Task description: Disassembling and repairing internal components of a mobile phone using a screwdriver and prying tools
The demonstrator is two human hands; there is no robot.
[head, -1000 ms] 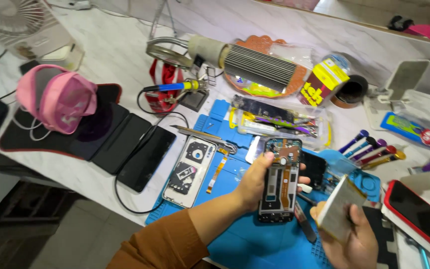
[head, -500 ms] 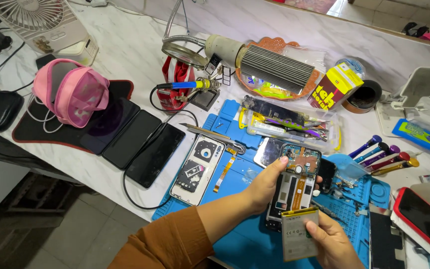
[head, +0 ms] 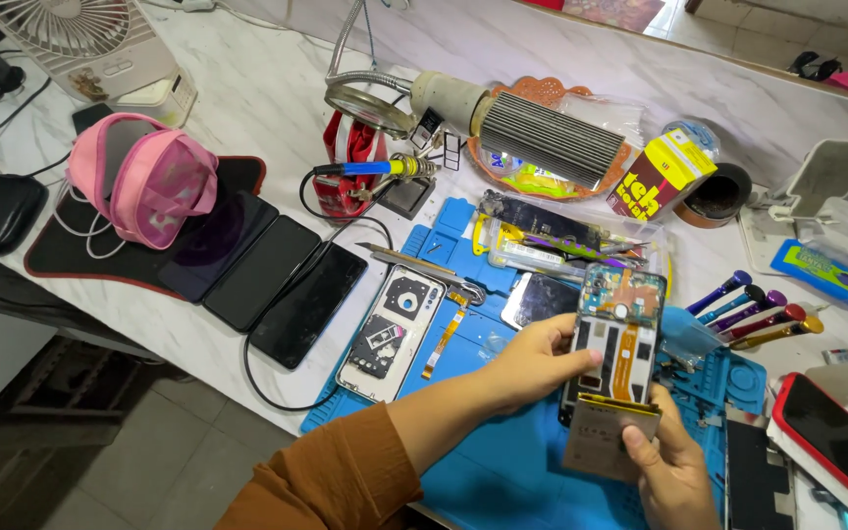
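My left hand [head: 532, 365] grips the opened phone [head: 612, 339] by its left edge, fingers wrapped round it, tilted up over the blue mat [head: 503, 471] near the table's front edge. My right hand [head: 669, 466] pinches the flat battery [head: 609, 437], which a second ago sat out to the right and now meets the phone's lower end, so it looks ready to seat. A loose back cover [head: 392, 331] lies at the mat's left edge.

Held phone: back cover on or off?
Off. The phone in the left hand shows bare boards and an orange flex cable.
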